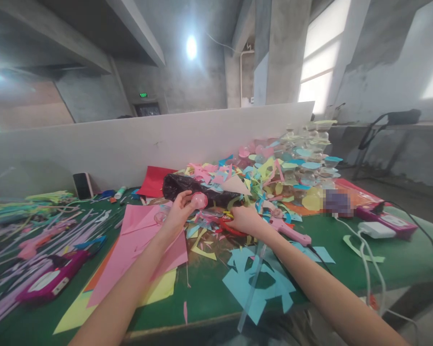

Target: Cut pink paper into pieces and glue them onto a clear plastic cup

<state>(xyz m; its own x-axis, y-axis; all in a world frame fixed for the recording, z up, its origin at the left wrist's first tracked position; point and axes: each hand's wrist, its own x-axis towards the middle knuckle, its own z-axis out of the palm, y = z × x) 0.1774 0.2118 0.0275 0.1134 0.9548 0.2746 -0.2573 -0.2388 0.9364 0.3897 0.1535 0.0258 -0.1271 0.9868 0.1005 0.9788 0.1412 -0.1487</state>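
My left hand (179,211) is raised over the pink paper sheets (140,242) and pinches a small pink round piece (199,200) between its fingertips. My right hand (246,220) rests palm down among the paper scraps, its fingers closed around red-handled scissors (228,226). A pink glue gun (288,231) lies just right of that hand. A black plastic bag (195,188) lies behind both hands.
A heap of coloured paper cut-outs (270,173) and clear cups fills the back right. Blue paper offcuts (260,281) lie near the table's front edge. A phone (82,185) leans on the white partition (137,144). Paper strips and another pink glue gun (50,278) lie left. A white charger (377,229) with cables sits right.
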